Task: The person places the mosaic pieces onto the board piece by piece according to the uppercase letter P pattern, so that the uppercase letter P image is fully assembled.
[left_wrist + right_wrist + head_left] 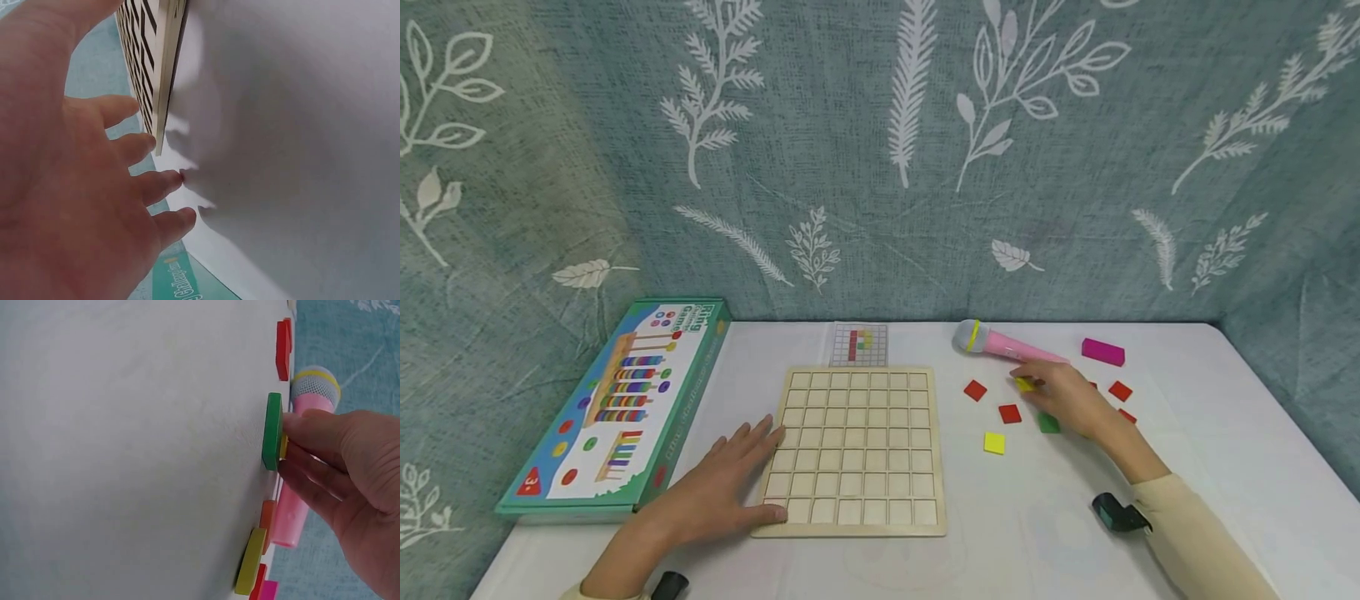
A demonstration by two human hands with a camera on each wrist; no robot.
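Note:
My left hand (pixel 718 479) rests at the left edge of a wooden grid board (pixel 938 450), its fingers spread and thumb on the lower left corner. The left wrist view shows the same fingers (pixel 165 185) beside the board's edge. My right hand (pixel 1063 396) pinches a small yellow tile (pixel 1023 384) between thumb and fingertips, low over the table. In the right wrist view a green tile (pixel 272 431) stands in front and partly hides this yellow tile (pixel 284 447). Near that hand lie red tiles (pixel 1010 413) and another yellow tile (pixel 994 443).
Behind the board lies a printed grid card (pixel 859 345) with coloured squares. A pink toy microphone (pixel 1000 343) and a magenta block (pixel 1102 352) lie at the back right. A green game box (pixel 658 450) stands at the left. A patterned curtain (pixel 850 167) hangs behind the table.

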